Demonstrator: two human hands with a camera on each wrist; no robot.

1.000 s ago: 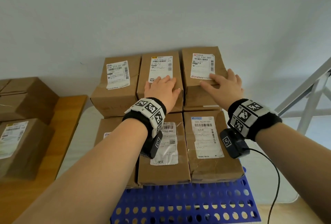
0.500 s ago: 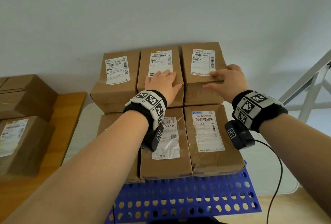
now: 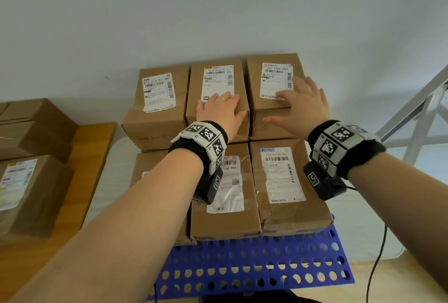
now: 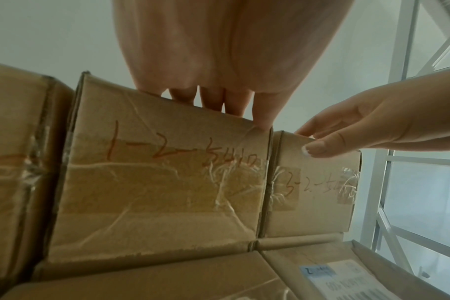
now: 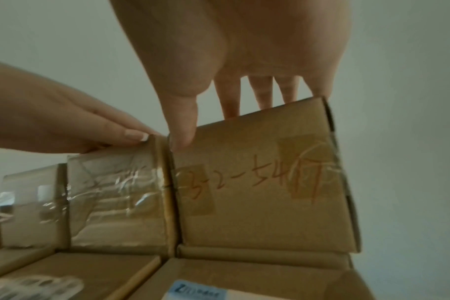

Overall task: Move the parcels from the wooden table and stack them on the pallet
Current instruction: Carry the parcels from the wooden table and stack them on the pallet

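Observation:
Brown labelled parcels are stacked in two layers on the blue perforated pallet [image 3: 254,266]. Three of them form the upper back row against the wall. My left hand [image 3: 223,108] lies flat on top of the middle upper parcel [image 3: 215,79], fingers straight over its front edge [image 4: 211,101]. My right hand [image 3: 300,106] rests on the right upper parcel [image 3: 274,113], fingers spread across its top. Its thumb [image 5: 183,130] touches the front face near the left corner. That face carries the handwriting "3-2-54" [image 5: 265,182]. The middle parcel's face reads "1-2-5410" [image 4: 162,172].
The wooden table [image 3: 92,147] at the left holds two more parcels [image 3: 31,193] [image 3: 31,128]. A white metal frame [image 3: 417,120] stands to the right of the stack. A black cable [image 3: 378,254] hangs from my right wrist. The wall is close behind the parcels.
My right hand has slid from the right upper parcel's front edge onto its top, fingers now spread. The left hand stays flat on the middle parcel.

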